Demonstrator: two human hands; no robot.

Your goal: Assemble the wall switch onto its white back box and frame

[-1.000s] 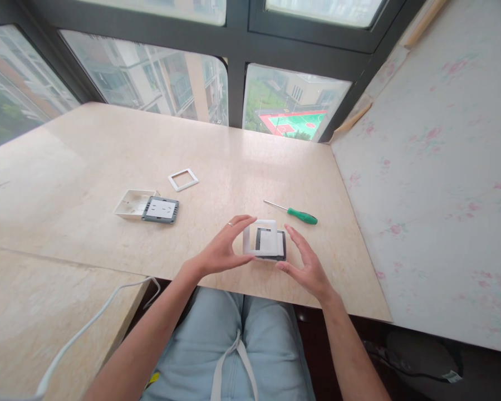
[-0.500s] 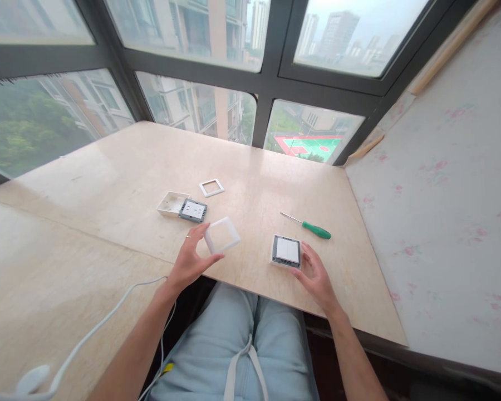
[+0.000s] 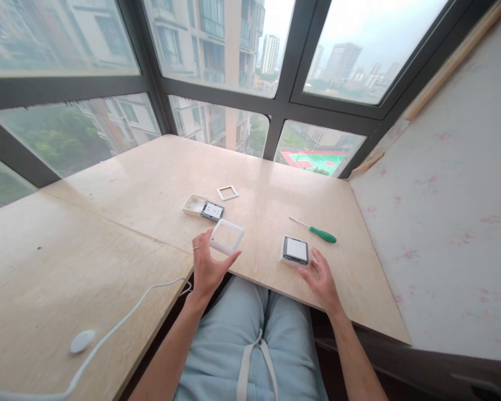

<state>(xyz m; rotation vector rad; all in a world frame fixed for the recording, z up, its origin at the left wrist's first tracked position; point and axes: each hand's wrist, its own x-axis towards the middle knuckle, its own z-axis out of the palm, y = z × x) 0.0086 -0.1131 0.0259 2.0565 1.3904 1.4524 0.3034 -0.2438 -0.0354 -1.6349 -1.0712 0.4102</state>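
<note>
My left hand (image 3: 211, 262) pinches a white square cover frame (image 3: 227, 236) between thumb and fingers, tilted above the table's front edge. To the right, a light switch (image 3: 296, 250) with a white rocker and dark grey surround sits in a white back box. Beside its right edge is my right hand (image 3: 321, 278), its thumb and fingers apart and holding nothing. Behind my left hand, a socket module (image 3: 212, 210) leans against an open white mounting box (image 3: 194, 204). A second white frame (image 3: 227, 192) lies flat just behind them.
A screwdriver (image 3: 322, 234) with a green handle lies behind the switch. A white cable (image 3: 137, 306) and a white round piece (image 3: 82, 341) are on the left part of the wooden tabletop (image 3: 121, 184). Windows stand behind; a papered wall (image 3: 451, 239) borders the right side.
The camera view has shifted, so the scene sits further right and lower. My right hand has come away from the switch, and its fingers have spread. My left hand still holds the cover frame.
</note>
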